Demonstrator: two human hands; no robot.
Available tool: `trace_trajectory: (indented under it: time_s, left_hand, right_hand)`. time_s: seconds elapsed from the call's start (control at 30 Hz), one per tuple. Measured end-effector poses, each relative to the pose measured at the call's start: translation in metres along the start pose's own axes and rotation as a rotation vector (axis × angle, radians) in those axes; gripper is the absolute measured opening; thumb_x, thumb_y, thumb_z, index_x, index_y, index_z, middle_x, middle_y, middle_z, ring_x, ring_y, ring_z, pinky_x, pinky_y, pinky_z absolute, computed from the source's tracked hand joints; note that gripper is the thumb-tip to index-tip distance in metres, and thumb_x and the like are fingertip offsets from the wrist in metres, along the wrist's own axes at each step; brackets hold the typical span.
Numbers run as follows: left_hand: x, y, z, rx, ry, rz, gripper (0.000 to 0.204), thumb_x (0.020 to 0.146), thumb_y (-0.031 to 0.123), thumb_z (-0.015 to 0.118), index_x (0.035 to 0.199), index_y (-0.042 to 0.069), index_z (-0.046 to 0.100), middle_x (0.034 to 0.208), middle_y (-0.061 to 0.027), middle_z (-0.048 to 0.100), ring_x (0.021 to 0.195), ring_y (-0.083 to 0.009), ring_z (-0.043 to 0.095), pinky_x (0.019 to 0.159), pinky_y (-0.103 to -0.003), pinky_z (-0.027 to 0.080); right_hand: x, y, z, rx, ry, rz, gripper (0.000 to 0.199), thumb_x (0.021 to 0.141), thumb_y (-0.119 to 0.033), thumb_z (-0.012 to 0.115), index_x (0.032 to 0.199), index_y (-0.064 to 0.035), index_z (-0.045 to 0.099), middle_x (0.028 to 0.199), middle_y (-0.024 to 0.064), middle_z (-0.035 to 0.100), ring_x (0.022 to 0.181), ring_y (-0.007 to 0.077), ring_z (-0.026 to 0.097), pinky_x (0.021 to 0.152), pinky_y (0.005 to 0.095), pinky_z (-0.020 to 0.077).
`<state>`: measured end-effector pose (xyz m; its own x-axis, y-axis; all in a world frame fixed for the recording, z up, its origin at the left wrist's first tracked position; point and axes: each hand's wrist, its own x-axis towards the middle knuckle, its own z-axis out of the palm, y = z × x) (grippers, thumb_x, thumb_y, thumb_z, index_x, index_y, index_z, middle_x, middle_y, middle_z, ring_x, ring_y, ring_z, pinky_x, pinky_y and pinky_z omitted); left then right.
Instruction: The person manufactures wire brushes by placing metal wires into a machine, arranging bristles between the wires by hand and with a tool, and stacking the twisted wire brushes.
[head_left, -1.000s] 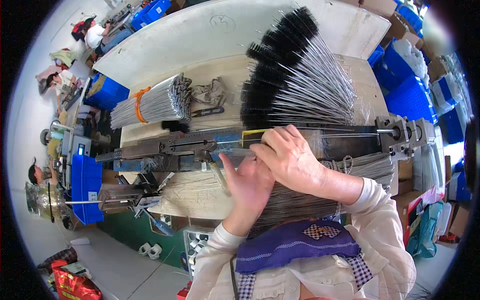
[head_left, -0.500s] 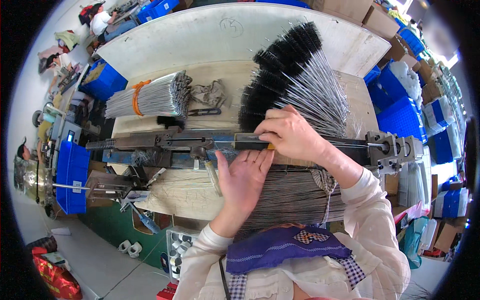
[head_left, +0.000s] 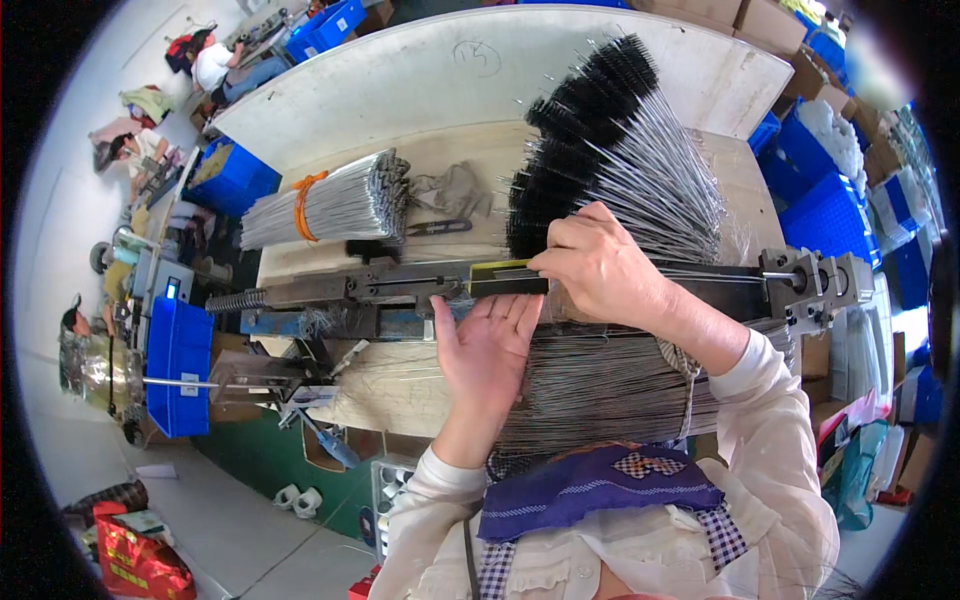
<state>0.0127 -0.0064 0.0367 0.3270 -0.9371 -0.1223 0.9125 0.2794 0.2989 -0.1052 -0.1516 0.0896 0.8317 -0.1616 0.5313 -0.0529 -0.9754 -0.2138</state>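
My left hand [head_left: 487, 352] lies palm up with its fingers stretched out. Its fingertips touch the underside of a black block with a yellow edge [head_left: 510, 286], which sits along the dark metal machine [head_left: 375, 287]. At the block's right end, my right hand [head_left: 603, 268] is closed in a pinch; whatever is between its fingertips is hidden. Behind that hand, a fanned pile of black-bristled wire brushes [head_left: 590, 140] rests on the wooden bench. A thick layer of thin straight wires [head_left: 610, 385] lies in front of the machine, close to my body.
A bundle of silver wires [head_left: 345, 205] tied with an orange band lies at the back left, beside a crumpled cloth [head_left: 452, 190] and small thread snips [head_left: 440, 228]. A pale board [head_left: 400, 85] borders the bench. Metal blocks [head_left: 820, 288] stand at the machine's right end.
The whole view has shifted, with the bench now farther right. Relative to the machine, the black block and my left hand have slid left; my right hand now pinches at the block's right end.
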Motion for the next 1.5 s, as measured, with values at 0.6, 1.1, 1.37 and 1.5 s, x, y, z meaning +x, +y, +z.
trace_trajectory:
  time_s: [0.6, 1.1, 1.37, 1.5]
  left_hand:
    - [-0.001, 0.005, 0.002, -0.085, 0.032, -0.008, 0.085, 0.094, 0.060, 0.038, 0.127, -0.018, 0.034, 0.133, -0.0287, 0.042, 0.127, -0.0394, 0.043, 0.111, -0.047, 0.033]
    - [-0.001, 0.001, 0.000, -0.092, 0.015, 0.002, 0.083, 0.094, 0.059, 0.038, 0.127, -0.017, 0.037, 0.131, -0.0265, 0.045, 0.125, -0.0374, 0.044, 0.111, -0.046, 0.034]
    - [0.001, 0.004, -0.016, -0.373, -0.270, -0.069, 0.081, 0.094, 0.058, 0.041, 0.125, -0.017, 0.037, 0.129, -0.0261, 0.046, 0.124, -0.0370, 0.045, 0.111, -0.045, 0.034]
    - [-0.003, 0.000, 0.001, -0.128, -0.016, 0.012, 0.081, 0.095, 0.057, 0.040, 0.129, -0.016, 0.034, 0.134, -0.0273, 0.042, 0.127, -0.0370, 0.042, 0.112, -0.046, 0.032]
  right_hand:
    - [0.020, 0.005, 0.013, 0.168, -0.140, 0.113, 0.010, 0.079, -0.009, 0.065, 0.088, -0.0075, 0.069, 0.079, 0.0040, 0.056, 0.078, 0.0221, 0.057, 0.087, 0.0358, 0.0393]
    - [0.012, 0.004, 0.012, 0.105, -0.113, 0.031, 0.015, 0.076, -0.009, 0.066, 0.091, -0.0074, 0.070, 0.076, 0.0036, 0.054, 0.076, 0.0202, 0.056, 0.084, 0.0348, 0.0388]
    - [0.011, -0.017, 0.018, 0.020, -0.023, -0.115, 0.018, 0.067, -0.011, 0.065, 0.085, -0.0124, 0.069, 0.072, 0.0009, 0.053, 0.073, 0.0163, 0.056, 0.078, 0.0345, 0.0402]
    - [0.024, 0.006, 0.010, 0.233, 0.062, 0.112, 0.007, 0.081, -0.012, 0.064, 0.084, -0.0075, 0.069, 0.075, 0.0037, 0.058, 0.075, 0.0203, 0.058, 0.079, 0.0345, 0.0406]
